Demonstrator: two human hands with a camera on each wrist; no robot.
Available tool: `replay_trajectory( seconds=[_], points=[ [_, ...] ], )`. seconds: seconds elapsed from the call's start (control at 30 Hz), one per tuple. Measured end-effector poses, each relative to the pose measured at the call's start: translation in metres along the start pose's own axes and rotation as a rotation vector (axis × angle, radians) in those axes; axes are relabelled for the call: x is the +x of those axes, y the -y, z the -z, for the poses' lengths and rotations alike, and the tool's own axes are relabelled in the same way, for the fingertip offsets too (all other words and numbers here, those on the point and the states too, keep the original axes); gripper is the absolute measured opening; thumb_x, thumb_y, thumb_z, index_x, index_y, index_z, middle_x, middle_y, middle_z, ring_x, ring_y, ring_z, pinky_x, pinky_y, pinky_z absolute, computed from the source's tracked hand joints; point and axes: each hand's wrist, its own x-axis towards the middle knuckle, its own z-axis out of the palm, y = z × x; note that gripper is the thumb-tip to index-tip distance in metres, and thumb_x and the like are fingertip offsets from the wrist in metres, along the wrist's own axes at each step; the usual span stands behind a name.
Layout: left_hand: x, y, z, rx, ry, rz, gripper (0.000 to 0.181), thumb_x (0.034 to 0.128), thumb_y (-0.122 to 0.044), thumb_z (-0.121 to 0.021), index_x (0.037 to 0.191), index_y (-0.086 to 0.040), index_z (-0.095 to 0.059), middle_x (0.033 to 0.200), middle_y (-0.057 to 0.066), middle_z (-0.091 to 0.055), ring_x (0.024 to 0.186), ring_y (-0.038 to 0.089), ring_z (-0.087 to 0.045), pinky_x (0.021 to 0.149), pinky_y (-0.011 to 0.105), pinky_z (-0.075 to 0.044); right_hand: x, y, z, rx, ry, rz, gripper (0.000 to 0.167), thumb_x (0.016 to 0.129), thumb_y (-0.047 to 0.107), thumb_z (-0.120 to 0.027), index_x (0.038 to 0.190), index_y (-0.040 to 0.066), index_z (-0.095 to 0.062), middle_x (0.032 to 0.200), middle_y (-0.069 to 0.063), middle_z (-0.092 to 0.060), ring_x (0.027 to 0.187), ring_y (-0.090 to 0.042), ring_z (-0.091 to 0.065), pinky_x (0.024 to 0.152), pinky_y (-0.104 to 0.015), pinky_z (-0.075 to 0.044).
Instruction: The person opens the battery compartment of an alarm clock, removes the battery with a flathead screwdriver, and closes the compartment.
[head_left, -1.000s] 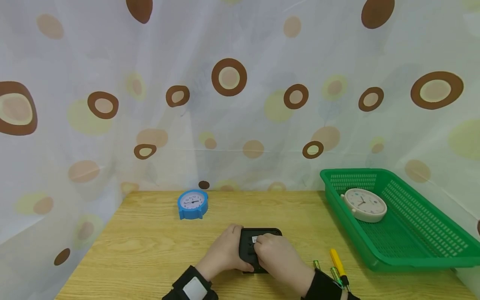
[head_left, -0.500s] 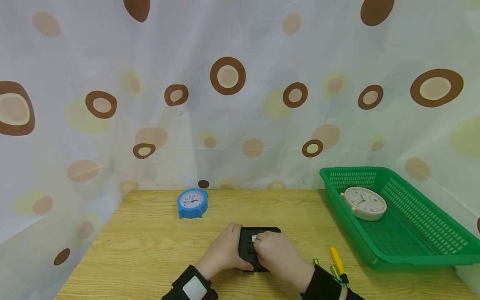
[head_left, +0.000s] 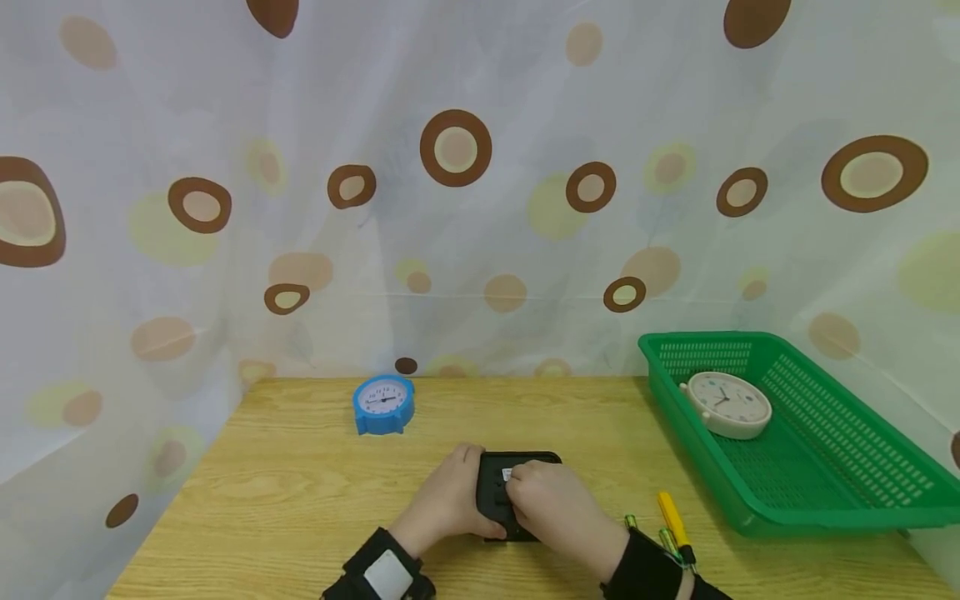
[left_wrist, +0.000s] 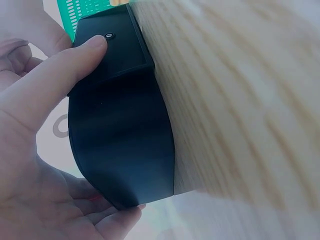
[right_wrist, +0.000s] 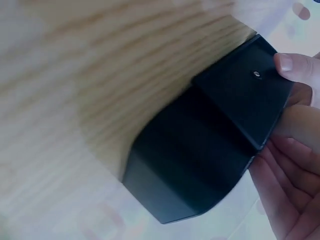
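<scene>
A black boxy device (head_left: 492, 498) with a small white label stands on the table, its knobbed back visible from above. The left hand (head_left: 447, 497) grips its left side; in the left wrist view this hand (left_wrist: 30, 120) has its thumb beside a screw on the black casing (left_wrist: 120, 140). Against the back, the right hand (head_left: 558, 504) has curled fingers whose tips are hidden. The right wrist view shows the black casing (right_wrist: 195, 145) with fingers at its right edge.
A blue clock (head_left: 383, 405) stands back left on the wooden table (head_left: 285, 483). The green basket (head_left: 840, 475) at right holds a white clock (head_left: 729, 404). Near the right wrist lie a yellow-handled screwdriver (head_left: 673, 518) and green batteries (head_left: 667, 540). A patterned curtain hangs behind.
The head view has shifted slightly. Both hands keep nearly the same places on the black device, with no clear movement.
</scene>
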Motion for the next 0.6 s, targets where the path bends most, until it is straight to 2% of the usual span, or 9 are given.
replay_trajectory(
  seconds=[0.3, 0.6],
  points=[
    [-0.0014, -0.0015, 0.0021, -0.009, -0.004, -0.008, 0.108, 0.0628, -0.037, -0.104, 0.144, 0.009, -0.050, 0.134, 0.020, -0.060, 0.110, 0.028, -0.063, 0.100, 0.043, -0.058, -0.0028, -0.0064, -0.0042, 0.153, 0.014, -0.007, 0.015, 0.085, 0.012, -0.089, 0.076, 0.017, -0.078, 0.079, 0.006, -0.071, 0.078, -0.010, -0.068, 0.074, -0.026, -0.061],
    [-0.0014, -0.0013, 0.0013, -0.010, -0.003, -0.008, 0.109, 0.0625, -0.037, -0.105, 0.145, 0.009, -0.050, 0.134, 0.020, -0.060, 0.110, 0.027, -0.063, 0.100, 0.043, -0.058, -0.0041, -0.0057, -0.0016, 0.184, 0.018, 0.002, 0.016, 0.087, 0.009, -0.087, 0.075, 0.016, -0.078, 0.077, 0.006, -0.067, 0.077, -0.010, -0.067, 0.073, -0.026, -0.061]
  ],
)
